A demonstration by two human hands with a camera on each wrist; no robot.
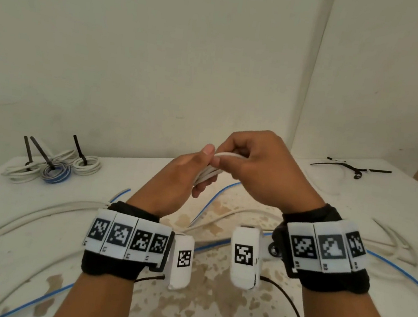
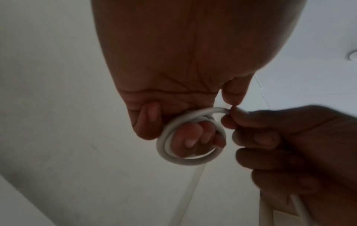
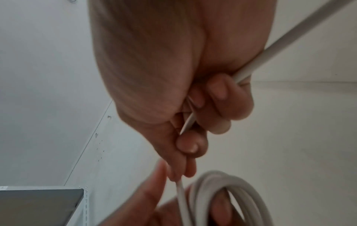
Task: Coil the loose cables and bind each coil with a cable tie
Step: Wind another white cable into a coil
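Head view had both hands raised over the stained white table (image 1: pixel 212 302). The left hand (image 1: pixel 174 178) was curled around a small coil of white round cable (image 1: pixel 207 173), fingers poking through the loops, thumb up against the top. The right hand (image 1: pixel 261 169) was closed too, pinching the same cable's free strand right at the coil, with the rest running back through its fist. Far left on the table sat three finished cable coils (image 1: pixel 53 169) with black cable ties sticking up. Loose white and blue cables (image 1: pixel 40 214) sprawled across the near table, and spare black cable ties (image 1: pixel 352 168) lay far right.
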